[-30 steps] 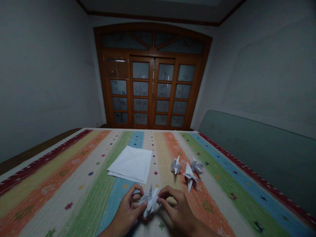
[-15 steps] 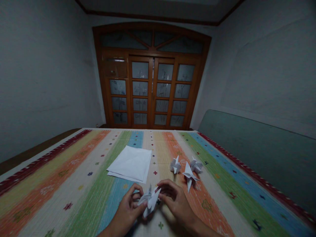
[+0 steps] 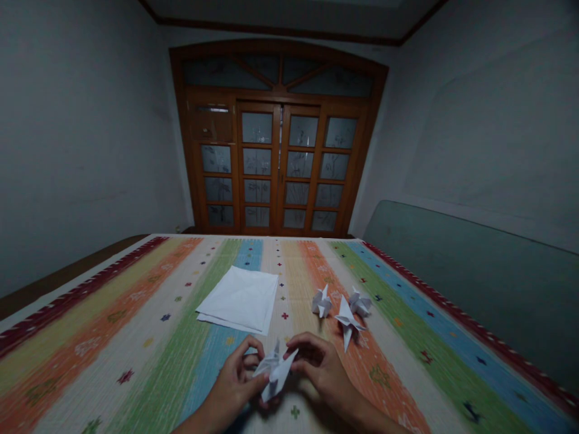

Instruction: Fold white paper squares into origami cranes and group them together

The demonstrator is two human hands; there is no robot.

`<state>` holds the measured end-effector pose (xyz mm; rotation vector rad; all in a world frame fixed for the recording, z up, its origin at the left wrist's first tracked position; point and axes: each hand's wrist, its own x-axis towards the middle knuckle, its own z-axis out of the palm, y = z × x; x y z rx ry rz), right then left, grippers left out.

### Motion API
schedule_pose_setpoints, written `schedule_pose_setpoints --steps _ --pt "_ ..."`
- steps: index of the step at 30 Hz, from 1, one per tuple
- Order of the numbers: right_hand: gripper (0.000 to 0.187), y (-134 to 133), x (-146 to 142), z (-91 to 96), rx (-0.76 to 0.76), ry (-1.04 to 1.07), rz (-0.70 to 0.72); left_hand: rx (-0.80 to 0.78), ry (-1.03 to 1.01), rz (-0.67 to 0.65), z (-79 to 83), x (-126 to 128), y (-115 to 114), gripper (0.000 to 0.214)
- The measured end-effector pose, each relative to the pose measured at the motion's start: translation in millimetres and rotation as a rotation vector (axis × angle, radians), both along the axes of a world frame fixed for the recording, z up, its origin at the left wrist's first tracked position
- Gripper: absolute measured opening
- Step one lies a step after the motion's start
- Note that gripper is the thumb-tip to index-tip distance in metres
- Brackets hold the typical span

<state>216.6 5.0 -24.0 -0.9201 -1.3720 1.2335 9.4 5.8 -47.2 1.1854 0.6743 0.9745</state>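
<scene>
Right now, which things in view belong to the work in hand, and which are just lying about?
In the work:
folded paper piece, held in the left hand
right hand, at its edge

Lying about:
layered white sheets
three folded paper figures, similarly white, so perhaps related

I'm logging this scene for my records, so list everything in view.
Folded paper figure: one, white, between the hands
Other paper figures: three, white, on the cloth, right of centre
Paper sheets: one stack, exact number unclear, white, left of centre
Striped tablecloth: one, multicoloured, over the table
Table edge: one, brown, far left
Grey-green panel: one, right of the table
Glazed doors: one set, brown, behind the table
Walls: pale grey, both sides and around the doors
Ceiling: one, grey, top
Left hand: one, bare, gripping the figure
Right hand: one, bare, fingers at the figure's right side
</scene>
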Motion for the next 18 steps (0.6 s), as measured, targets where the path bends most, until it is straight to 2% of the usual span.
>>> schedule_pose_setpoints --steps 5,8,12,18 --pt "0.017 -1.1 0.2 -1.9 0.064 -0.06 -0.016 0.002 -0.01 -0.004 0.9 1.1 0.1 0.061" --pt "0.011 -6.2 -1.5 1.0 0.197 -0.181 -0.046 0.016 -0.006 0.007 3.9 3.0 -2.2 0.058" --pt "0.017 -12.4 -2.1 3.9 0.437 -0.374 -0.117 0.023 0.017 0.031 5.8 4.4 -4.3 0.055" --pt "0.025 -12.1 1.0 -7.6 0.665 -0.434 -0.227 0.045 0.024 0.034 3.1 3.5 -3.9 0.053"
